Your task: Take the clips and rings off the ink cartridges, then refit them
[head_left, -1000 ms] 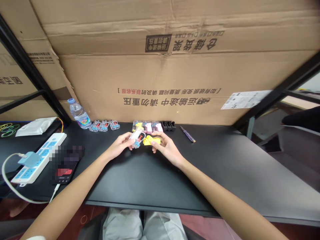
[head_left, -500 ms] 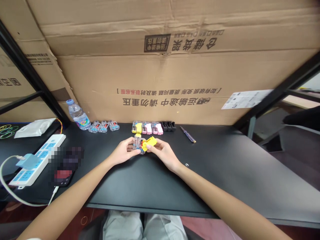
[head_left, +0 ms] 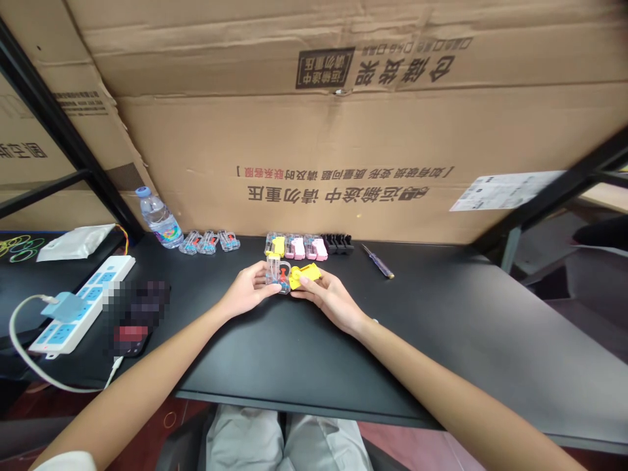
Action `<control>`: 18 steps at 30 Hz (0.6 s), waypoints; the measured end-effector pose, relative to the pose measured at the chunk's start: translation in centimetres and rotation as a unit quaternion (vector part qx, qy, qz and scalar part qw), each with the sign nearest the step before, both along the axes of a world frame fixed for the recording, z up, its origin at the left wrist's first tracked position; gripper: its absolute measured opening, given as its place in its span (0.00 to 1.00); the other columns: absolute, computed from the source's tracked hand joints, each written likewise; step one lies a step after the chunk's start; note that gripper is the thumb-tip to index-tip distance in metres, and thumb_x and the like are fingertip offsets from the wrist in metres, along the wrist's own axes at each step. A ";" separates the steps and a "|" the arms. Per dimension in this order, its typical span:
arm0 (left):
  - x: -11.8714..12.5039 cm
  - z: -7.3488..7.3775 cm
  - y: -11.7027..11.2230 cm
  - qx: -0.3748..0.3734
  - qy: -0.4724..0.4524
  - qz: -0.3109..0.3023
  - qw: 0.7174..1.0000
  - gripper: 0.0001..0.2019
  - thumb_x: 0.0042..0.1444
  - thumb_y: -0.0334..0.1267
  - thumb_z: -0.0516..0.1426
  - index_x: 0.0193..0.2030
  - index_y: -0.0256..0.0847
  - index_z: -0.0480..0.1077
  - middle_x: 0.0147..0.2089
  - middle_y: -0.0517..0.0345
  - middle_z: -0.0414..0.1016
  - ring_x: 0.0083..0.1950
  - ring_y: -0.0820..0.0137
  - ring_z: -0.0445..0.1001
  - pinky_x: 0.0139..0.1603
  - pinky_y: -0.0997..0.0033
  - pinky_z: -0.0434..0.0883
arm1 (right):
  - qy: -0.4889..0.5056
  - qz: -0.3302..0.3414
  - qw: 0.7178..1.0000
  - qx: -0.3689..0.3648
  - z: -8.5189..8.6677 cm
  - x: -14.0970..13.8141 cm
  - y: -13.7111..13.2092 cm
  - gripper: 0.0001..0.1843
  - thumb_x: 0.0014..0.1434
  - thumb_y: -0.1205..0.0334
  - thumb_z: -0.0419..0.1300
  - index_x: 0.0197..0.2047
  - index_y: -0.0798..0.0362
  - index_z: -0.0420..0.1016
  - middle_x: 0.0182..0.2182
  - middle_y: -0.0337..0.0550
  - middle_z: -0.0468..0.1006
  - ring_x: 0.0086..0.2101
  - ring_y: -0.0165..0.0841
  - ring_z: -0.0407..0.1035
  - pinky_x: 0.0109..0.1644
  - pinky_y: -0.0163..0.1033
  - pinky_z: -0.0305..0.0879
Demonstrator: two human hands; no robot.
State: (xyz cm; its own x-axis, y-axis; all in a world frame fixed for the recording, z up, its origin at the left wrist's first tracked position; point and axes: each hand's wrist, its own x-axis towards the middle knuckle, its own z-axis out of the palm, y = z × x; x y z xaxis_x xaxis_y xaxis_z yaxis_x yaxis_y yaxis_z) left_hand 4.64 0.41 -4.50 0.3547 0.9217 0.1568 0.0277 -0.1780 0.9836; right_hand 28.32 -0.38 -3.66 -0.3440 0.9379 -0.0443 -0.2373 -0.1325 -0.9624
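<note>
My left hand is closed around a clear plastic casing with red and blue parts inside, held upright over the black table. Between the thumb and fingers of my right hand is a flat yellow plastic piece, just right of the casing. Whether the two parts touch is hard to make out. Behind my hands stands a row of similar casings: one with a yellow part and two with pink parts. Black plastic parts sit at that row's right end.
Three clear casings lie further left beside a water bottle. A screwdriver rests to the right. At the left are a white power strip, a phone and a cable. Cardboard walls off the table's back edge.
The yellow piece in my right hand has moved right, away from the clear casing, showing more of its red part. The whole view has shifted slightly.
</note>
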 end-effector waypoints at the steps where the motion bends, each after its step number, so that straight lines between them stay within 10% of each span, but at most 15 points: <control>1: 0.0 0.0 -0.1 0.001 -0.001 -0.001 1.000 0.23 0.58 0.45 0.72 0.56 0.37 0.74 0.59 0.41 0.83 0.57 0.55 0.85 0.64 0.52 0.78 | -0.001 0.004 1.000 0.001 0.0 0.0 0.0 0.25 0.58 0.46 0.77 0.51 0.52 0.80 0.50 0.49 0.86 0.49 0.43 0.82 0.60 0.53 0.79; 18: 0.6 -0.1 -0.7 0.011 0.031 0.017 0.999 0.23 0.57 0.43 0.72 0.57 0.38 0.76 0.57 0.42 0.85 0.57 0.53 0.85 0.61 0.52 0.81 | -0.074 0.004 0.995 0.068 -0.9 -0.2 0.0 0.25 0.55 0.43 0.77 0.45 0.52 0.77 0.47 0.49 0.85 0.48 0.44 0.82 0.56 0.53 0.82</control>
State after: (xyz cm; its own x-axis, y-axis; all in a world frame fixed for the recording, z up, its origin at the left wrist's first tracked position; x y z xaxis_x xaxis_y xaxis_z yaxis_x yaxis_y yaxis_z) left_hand 5.21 -0.28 -4.59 0.3330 0.9299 0.1563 0.0953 -0.1980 0.9756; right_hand 28.13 -0.34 -4.56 -0.3497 0.9363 0.0315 -0.0910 -0.0004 -0.9958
